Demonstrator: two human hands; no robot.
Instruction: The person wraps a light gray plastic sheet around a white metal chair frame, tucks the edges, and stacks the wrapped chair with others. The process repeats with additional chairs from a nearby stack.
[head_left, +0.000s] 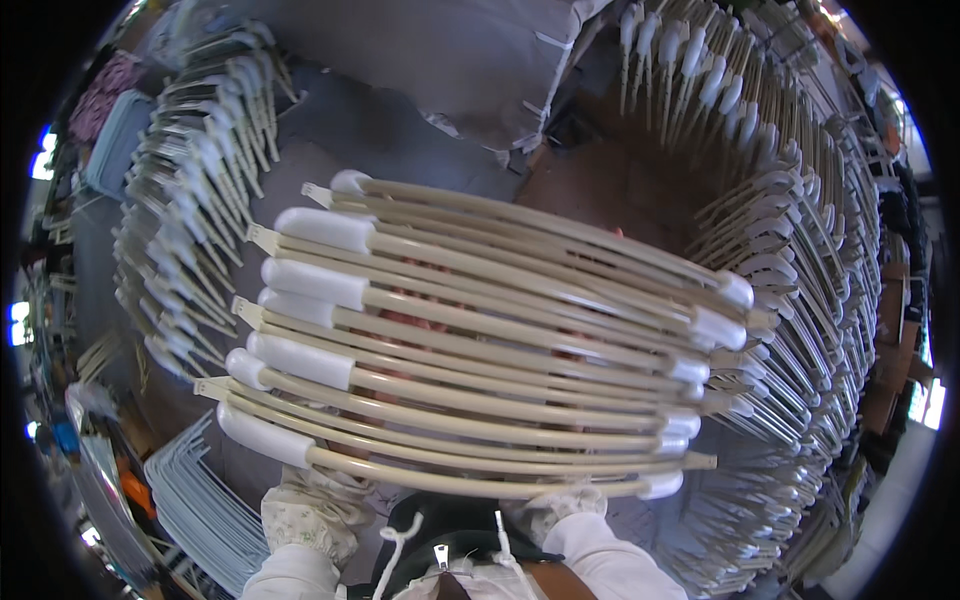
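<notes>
A wide bundle of curved cream tubes [500, 372] lies across both my arms in front of my body. White padded sleeves [310, 285] wrap the tube ends, and flat pale tabs stick out past several of them. Beneath the bundle, my left hand [412, 322] shows in pieces through the gaps, its fingers bent up around the tubes. My right hand [570, 350] is under the right half, mostly covered by the tubes, and it also supports them. Patterned pale cuffs [315, 510] cover my wrists.
A curving row of similar padded tubes [200, 190] stands at the left. More stacks [800, 290] line the right side. Grey sheeting [440, 60] hangs over something at the far side. Pale blue bent rods [205, 500] lie at the lower left, near brown cardboard [610, 185] farther off.
</notes>
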